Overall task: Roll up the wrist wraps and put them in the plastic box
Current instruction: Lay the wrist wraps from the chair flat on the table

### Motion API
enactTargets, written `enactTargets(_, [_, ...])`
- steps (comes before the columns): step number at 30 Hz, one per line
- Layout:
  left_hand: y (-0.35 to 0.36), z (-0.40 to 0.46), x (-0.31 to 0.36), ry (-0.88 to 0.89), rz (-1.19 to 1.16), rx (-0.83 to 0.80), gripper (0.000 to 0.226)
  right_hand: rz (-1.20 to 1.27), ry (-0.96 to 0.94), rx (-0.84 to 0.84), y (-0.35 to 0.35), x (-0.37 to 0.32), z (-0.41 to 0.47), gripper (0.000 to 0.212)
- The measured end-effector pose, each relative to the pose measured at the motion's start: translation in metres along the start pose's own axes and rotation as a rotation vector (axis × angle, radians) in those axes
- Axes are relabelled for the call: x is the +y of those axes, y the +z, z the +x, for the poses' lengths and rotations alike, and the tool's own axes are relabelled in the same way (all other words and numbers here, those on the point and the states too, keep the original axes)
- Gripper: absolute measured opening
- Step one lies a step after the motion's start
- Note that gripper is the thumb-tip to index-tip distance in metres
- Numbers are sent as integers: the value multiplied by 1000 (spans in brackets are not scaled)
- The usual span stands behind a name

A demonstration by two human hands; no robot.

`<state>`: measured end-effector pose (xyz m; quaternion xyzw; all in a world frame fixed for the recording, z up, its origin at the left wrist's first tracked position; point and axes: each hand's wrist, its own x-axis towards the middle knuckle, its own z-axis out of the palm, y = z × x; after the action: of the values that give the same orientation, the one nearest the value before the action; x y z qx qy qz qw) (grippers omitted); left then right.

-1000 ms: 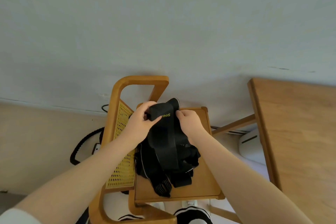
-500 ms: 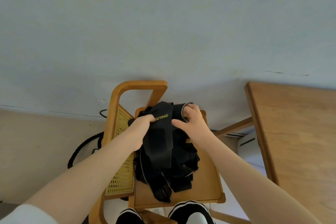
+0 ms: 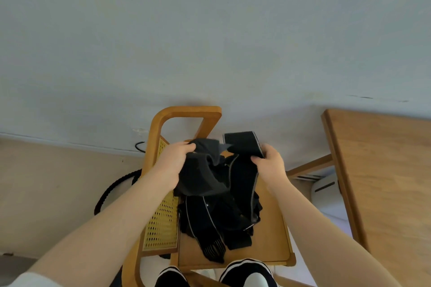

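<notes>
Now both hands (image 3: pixel 173 162) (image 3: pixel 270 165) grip wrist wraps (image 3: pixel 224 196) above chair seat (image 3: pixel 272 244).

You can read no lettering here; the black wrist wraps (image 3: pixel 219 196) you hold over the wooden chair (image 3: pixel 272 235) show only motion blur where print might sit.
</notes>
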<state>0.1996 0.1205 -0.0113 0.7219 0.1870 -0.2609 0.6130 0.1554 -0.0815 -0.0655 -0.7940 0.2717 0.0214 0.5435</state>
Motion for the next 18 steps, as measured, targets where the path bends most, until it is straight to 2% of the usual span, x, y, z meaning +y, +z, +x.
enactTargets(3, [-4,-8,9,10,-42,-62,16,-38,32,-67,3,6,2,20])
enactTargets(5, [-3,-15,14,43,-110,-164,16,-67,97,-1,8,9,8,22])
enactTargets(7, [-6,-23,18,108,-199,-267,17,-132,213,97,5,15,13,16])
enactTargets(9, [-13,-25,25,176,-247,-254,16,-193,300,101,-1,25,14,6])
enactTargets(10, [-15,-23,29,199,-243,-205,15,-203,299,63,-1,26,12,4])
enactTargets(13, [-11,-21,34,218,-170,-121,18,-225,174,-26,11,17,8,17])
enactTargets(18, [7,-31,30,138,-48,-167,17,-291,74,81,14,-1,6,12])
